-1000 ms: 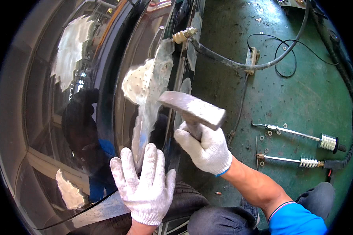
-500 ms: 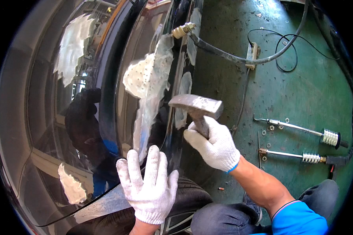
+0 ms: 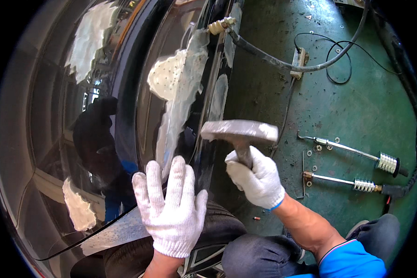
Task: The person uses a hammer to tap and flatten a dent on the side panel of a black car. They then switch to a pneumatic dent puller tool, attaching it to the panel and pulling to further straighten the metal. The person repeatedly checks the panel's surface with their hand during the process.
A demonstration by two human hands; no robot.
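My left hand (image 3: 175,213), in a white knit glove, lies spread on the dark car body (image 3: 125,139) just above the tyre (image 3: 222,227). Its fingertips reach the lower end of a bare sanded patch (image 3: 178,102), whose upper part is dotted with small marks. Gloved the same way, my right hand (image 3: 258,181) is closed round the handle of a hammer (image 3: 240,131). The hammer's metal head is raised beside the panel edge, above and right of my left hand, apparently clear of the metal. Most of the handle is hidden in my fist.
On the green floor (image 3: 343,111) to the right lie two slide-hammer pullers (image 3: 352,149) and several washers (image 3: 314,168). A thick cable runs from a brass-coloured clamp (image 3: 219,26) on the car's edge, past a power strip (image 3: 298,62). More sanded patches (image 3: 91,39) show at left.
The hammer has swung slightly right and down, and its head has turned more level. My left hand stays spread on the panel. The whole view has shifted a little.
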